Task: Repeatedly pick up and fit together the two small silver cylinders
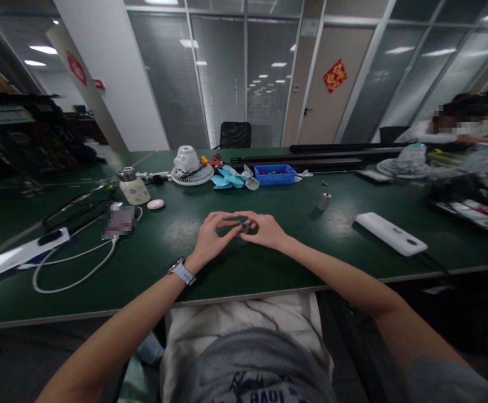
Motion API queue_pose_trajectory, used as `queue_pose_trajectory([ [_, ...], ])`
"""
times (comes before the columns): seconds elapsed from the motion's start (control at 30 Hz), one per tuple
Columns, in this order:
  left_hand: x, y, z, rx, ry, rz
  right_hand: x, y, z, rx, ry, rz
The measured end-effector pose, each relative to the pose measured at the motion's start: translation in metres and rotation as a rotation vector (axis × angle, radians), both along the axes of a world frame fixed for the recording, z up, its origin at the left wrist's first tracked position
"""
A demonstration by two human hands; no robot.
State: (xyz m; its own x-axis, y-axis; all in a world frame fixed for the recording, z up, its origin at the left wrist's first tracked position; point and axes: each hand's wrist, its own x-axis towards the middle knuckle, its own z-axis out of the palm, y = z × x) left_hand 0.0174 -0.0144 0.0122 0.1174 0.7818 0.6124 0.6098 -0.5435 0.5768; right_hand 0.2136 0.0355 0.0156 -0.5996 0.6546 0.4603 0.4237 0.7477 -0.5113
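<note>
My left hand (214, 236) and my right hand (264, 229) meet over the green table, fingertips nearly touching. Between them is a small round dark metallic part (245, 228), pinched by the thumbs and fingers of both hands. The fingers hide much of it, so its exact kind does not show. Off to the right of my right hand, a short silver metal cylinder (324, 201) stands upright on the table.
Behind my hands lie light-blue fan blades (229, 178), a white fan body (187, 162) on its grille, and a blue tray (274, 174) of small parts. A patterned jar (133, 187) and cables stand left. At right is a white power strip (390, 234); people sit beyond.
</note>
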Motion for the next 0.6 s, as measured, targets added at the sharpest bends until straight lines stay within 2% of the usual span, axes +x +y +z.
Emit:
queue_pose_trajectory([
  [0.17, 0.007, 0.01, -0.004, -0.016, -0.036, -0.038, -0.002, -0.001, -0.007, 0.045, 0.03, 0.034],
  [0.27, 0.01, 0.014, -0.006, -0.037, -0.153, -0.056, -0.003, 0.0, -0.011, 0.024, 0.057, 0.03],
  [0.4, 0.003, 0.017, -0.009, -0.005, -0.297, 0.04, -0.003, 0.001, -0.013, 0.011, 0.073, 0.033],
  [0.47, -0.006, 0.015, -0.012, -0.05, -0.29, 0.066, -0.002, 0.001, -0.013, 0.015, 0.08, 0.041],
  [0.6, -0.02, 0.008, -0.017, -0.258, -0.133, 0.04, 0.0, 0.001, -0.013, 0.031, 0.059, 0.04],
])
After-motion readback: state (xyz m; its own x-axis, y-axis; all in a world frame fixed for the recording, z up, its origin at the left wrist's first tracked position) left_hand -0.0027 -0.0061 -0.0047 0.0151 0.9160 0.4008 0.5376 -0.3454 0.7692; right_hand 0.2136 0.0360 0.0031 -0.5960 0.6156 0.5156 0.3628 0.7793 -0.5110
